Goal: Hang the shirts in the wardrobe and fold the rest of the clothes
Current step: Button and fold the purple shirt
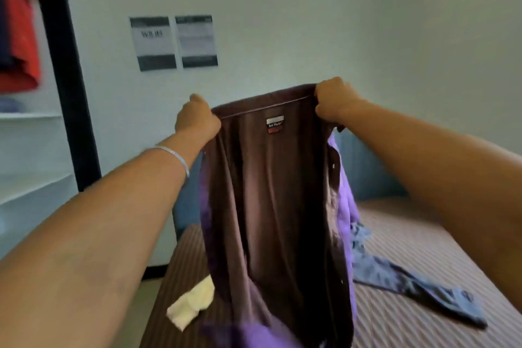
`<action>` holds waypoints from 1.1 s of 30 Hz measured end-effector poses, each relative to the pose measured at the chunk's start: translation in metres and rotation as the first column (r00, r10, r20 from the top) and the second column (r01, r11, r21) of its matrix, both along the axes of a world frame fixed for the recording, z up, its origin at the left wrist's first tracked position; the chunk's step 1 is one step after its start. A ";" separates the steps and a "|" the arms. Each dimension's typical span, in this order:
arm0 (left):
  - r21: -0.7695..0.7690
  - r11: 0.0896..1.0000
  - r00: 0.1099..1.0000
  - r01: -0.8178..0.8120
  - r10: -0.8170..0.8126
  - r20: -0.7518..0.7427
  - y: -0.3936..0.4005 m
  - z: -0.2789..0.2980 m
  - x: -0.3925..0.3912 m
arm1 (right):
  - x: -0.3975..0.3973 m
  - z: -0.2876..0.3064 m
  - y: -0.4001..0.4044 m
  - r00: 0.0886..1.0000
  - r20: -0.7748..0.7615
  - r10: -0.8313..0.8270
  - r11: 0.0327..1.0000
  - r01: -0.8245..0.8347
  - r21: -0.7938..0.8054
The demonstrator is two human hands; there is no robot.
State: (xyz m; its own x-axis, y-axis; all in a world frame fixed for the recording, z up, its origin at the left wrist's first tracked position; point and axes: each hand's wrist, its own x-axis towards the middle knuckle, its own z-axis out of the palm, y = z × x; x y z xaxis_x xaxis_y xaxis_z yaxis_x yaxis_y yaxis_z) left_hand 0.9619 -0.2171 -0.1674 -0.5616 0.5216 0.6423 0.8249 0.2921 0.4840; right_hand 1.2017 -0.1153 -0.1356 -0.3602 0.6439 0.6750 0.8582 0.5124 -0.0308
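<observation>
I hold a dark brown shirt up in the air over the bed, its inside and neck label facing me. My left hand grips the collar's left end. My right hand grips the collar's right end. The shirt hangs straight down between my arms. A purple garment shows behind and below it. Blue jeans lie spread on the bed at the right. A pale yellow cloth lies near the bed's left edge.
The bed has a brown striped cover. The open wardrobe stands at the left, with a red shirt hanging inside and white shelves below. Two printed sheets hang on the wall.
</observation>
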 end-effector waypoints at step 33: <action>-0.522 0.819 0.815 0.238 -0.460 -0.351 -0.090 0.095 0.058 | -0.005 0.057 -0.077 0.957 0.204 0.207 0.972 -0.178 -0.154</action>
State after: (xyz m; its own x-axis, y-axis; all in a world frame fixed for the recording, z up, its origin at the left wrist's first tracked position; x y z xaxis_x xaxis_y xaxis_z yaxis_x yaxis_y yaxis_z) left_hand 1.0200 -0.3069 -0.0719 0.0055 0.9054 0.4246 0.9975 0.0249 -0.0660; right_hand 1.1964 -0.1925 -0.0786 -0.6144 0.6260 0.4803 0.7370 0.6726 0.0662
